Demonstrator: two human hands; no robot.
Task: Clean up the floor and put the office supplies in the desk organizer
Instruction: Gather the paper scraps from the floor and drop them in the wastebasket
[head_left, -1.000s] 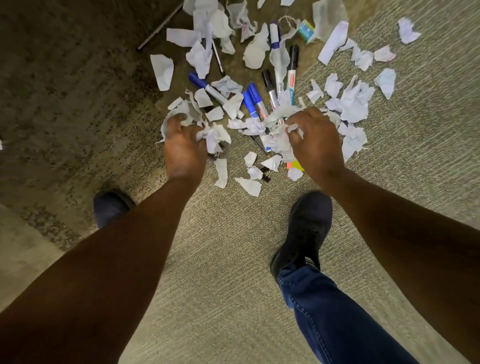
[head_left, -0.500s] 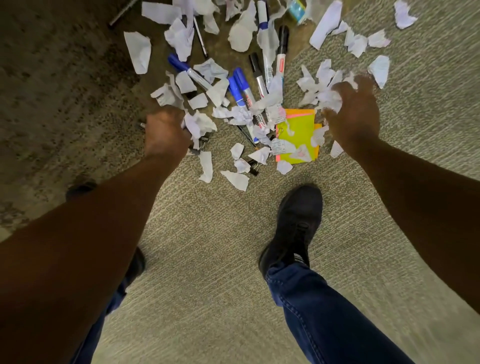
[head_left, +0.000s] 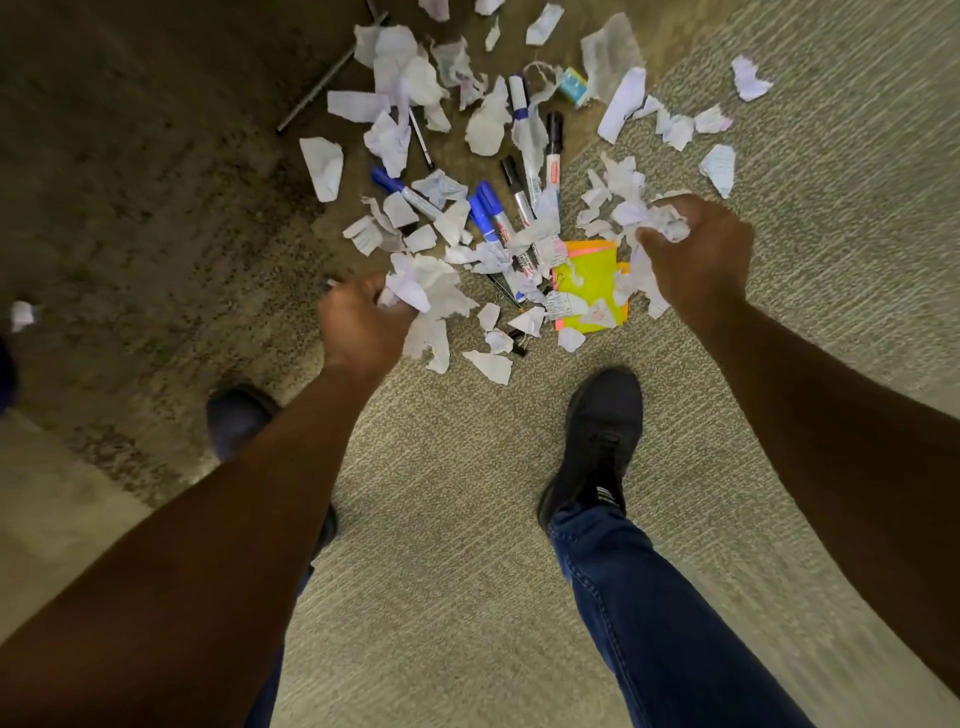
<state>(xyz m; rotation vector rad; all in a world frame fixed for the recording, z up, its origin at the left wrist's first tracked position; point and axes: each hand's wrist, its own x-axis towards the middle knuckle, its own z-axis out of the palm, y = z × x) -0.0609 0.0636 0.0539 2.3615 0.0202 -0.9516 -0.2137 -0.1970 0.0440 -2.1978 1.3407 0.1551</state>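
Scraps (head_left: 415, 283) of torn paper were bunched in both fists. Left hand (head_left: 358, 322) had its fingers (head_left: 358, 292) curled round a crumpled wad, loose ends hanging below the fist. Right hand (head_left: 698, 254) gripped a second wad (head_left: 662, 223) the same way, fingers closed round it.

Change over the last second: a second back both hands worked side by side at the middle of the litter. Half a second later the right hand had swung out to its own side, and the sticky notes (head_left: 589, 283), yellow over orange, lay uncovered between the two fists. At this moment the right hand sat just beyond those notes, gathering more paper; the left had hardly shifted and held a fuller bunch.

Markers (head_left: 491, 215), blue-capped and black-capped, lay on the floor (head_left: 467, 519) ahead of the fingers, between the two hands and further out, half buried under scraps. A thin pen (head_left: 421, 137) lay further still. A small black clip (head_left: 519, 347) lay near the left fist. None of these had been touched.

Reading: paper was being cleared first, supplies left for after. Task early; much paper remained ahead of both hands, and scattered pieces lay out beyond the right fingers. No organizer or bin in view, so the drop point for either load could not be told. Both fists looked near full; unloading seemed due soon.
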